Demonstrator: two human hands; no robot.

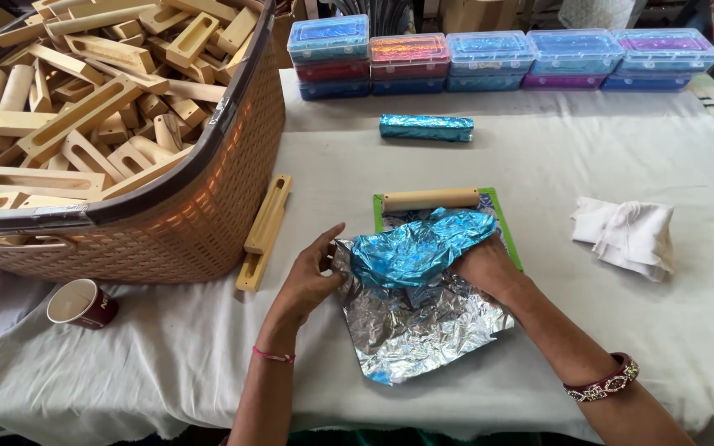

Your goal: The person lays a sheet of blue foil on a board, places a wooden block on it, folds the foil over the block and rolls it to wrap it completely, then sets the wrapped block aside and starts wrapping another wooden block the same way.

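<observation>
A crinkled foil sheet point(423, 326), silver on one face and shiny blue on the other, lies on the white cloth in front of me. Its blue side point(415, 248) is folded up over something I cannot see. My left hand point(311, 277) pinches the sheet's left edge. My right hand point(485, 264) lies under the folded blue part, holding it from the right. Just beyond, a plain wooden roll point(430, 199) rests on a green-edged mat point(507, 227). A roll wrapped in blue foil point(426, 127) lies farther back.
A big woven basket point(200, 206) heaped with slotted wooden pieces fills the left. Two wooden slotted handles point(264, 231) lie beside it. A paper cup point(83, 302) sits front left, a folded white cloth point(625, 234) right, and clear boxes of coloured foil point(497, 58) line the back.
</observation>
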